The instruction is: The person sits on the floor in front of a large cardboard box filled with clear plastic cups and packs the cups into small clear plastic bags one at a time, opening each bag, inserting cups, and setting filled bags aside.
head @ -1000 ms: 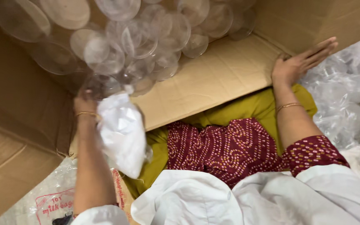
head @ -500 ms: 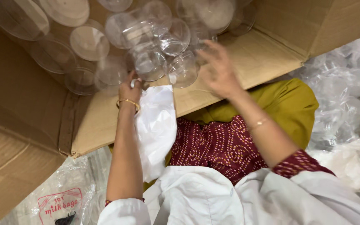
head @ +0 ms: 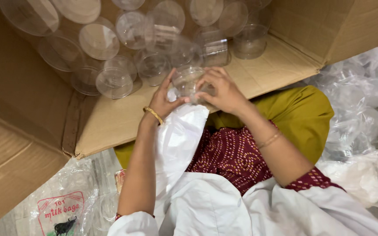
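My left hand [head: 165, 99] and my right hand [head: 222, 89] both grip one clear plastic cup [head: 188, 80] over my lap. The left hand also pinches the top of a white plastic bag [head: 178, 140] that hangs down under the cup. A large cardboard box [head: 27, 118] lies on its side in front of me, full of several stacked clear plastic cups [head: 112, 81]. The held cup is just in front of the box's lower flap [head: 267, 70].
Heaps of clear plastic wrapping [head: 359, 109] lie to the right. A printed plastic bag [head: 62, 212] and a crumpled clear bag lie on the floor at lower left. My legs in olive and maroon cloth [head: 302, 118] fill the middle.
My right hand has come from the box flap on the right into the cups and now meets my left hand on one cup. The white bag has shifted right with the left hand.
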A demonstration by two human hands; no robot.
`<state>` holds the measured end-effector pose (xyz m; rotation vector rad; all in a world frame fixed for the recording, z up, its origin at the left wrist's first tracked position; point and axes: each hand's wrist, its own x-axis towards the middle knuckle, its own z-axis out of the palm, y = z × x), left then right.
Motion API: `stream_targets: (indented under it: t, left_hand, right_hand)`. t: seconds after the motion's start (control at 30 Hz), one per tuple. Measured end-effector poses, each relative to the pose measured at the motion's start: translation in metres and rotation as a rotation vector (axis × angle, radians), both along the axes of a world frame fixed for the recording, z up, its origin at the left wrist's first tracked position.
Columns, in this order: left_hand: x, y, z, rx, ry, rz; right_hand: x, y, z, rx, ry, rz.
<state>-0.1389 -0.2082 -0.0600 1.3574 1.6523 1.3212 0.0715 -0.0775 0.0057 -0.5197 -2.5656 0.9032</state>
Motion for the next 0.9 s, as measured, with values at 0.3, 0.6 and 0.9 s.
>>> stream_targets:
  t: [0.3,0.6,0.9]
  left_hand:
    - [0.012,-0.012,0.022,0.202,0.24,-0.008]
    - [0.03,-0.014,0.052,0.171,0.323,-0.039]
    - [0.037,-0.004,0.07,0.094,0.341,-0.107]
  right_hand:
    - [0.033,0.025,0.01,-0.915,0.295,-0.322]
    - [0.032,-0.003,0.009,-0.449,0.072,-0.129]
    - [0.019,-0.009,0.039,-0.089,0.05,-0.023]
